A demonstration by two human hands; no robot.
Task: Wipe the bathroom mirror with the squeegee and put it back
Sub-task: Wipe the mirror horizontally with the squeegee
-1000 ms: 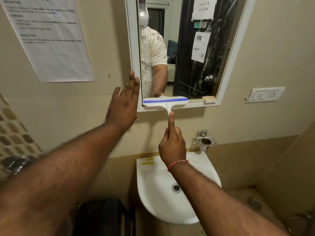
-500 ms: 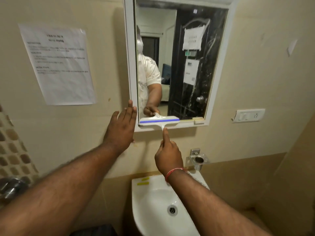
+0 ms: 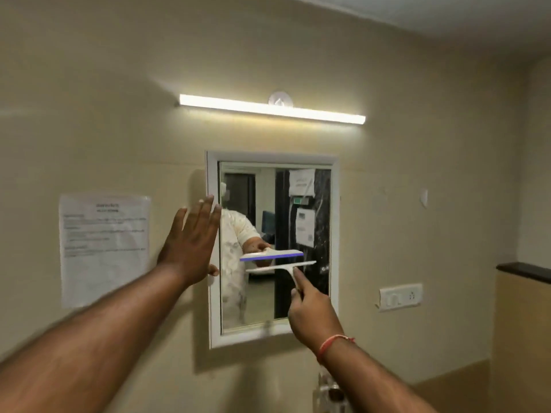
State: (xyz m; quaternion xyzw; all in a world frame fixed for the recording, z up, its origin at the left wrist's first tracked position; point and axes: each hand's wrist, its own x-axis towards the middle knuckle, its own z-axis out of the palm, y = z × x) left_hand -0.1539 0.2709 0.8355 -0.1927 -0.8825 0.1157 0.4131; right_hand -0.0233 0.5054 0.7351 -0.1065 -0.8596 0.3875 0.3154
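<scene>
Since the earlier frames the squeegee (image 3: pixel 280 267) has risen from the bottom edge of the mirror (image 3: pixel 275 308) to roughly mid-height on the glass, and the view has tilted upward, so the basin is out of sight and the tube light (image 3: pixel 271 110) now shows above.

Right hand (image 3: pixel 313 311): closed around the squeegee handle, index finger laid along the stem toward the blade. Left hand (image 3: pixel 190 242): open, fingers extended, palm flat at the left side of the mirror frame (image 3: pixel 213 308); it grips nothing.

Position of the tool: the blade lies horizontal, its long axis across the glass, slightly right of centre. Its blue-edged reflection sits just above it, which suggests the blade is at or very near the glass; actual contact cannot be confirmed. The handle runs down and to the right into the right hand, so the tool stands above and ahead of that hand. The right hand is the working hand; the left is merely a brace.

Assessment: wiping is in progress. The blade's span covers only part of the mirror's width, so further passes appear necessary. The return spot is not in view.
</scene>
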